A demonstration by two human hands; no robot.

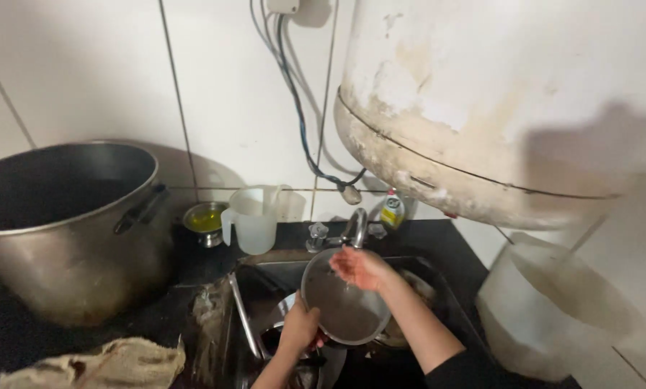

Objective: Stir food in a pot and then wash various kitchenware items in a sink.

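**2 hands on a round metal pan under the sink tap**

The person holds a round metal pan (pixel 344 306) tilted over the sink (pixel 438 277), its dark inner face turned up toward the camera. The left hand (pixel 299 329) is closed around the pan's lower rim, fingers curled over the edge. The right hand (pixel 359 267) lies mostly flat and open against the pan's upper rim, palm down, gripping nothing, directly below the tap (pixel 356 227). The pan sits above other dishes in the basin, too dark to tell apart.

On the black counter behind the sink stand a translucent plastic jug (pixel 253 218), a small steel bowl (pixel 205 221) with yellow liquid just left of it, and a small yellow-labelled bottle (pixel 392 209) to the right of the tap. 1 large steel pot (pixel 70 230) fills the left side, with a beige cloth (pixel 99 365) lying in front of it. A worn white tank (pixel 496 101) hangs on the tiled wall above, and a white bucket (pixel 553 310) stands at the right
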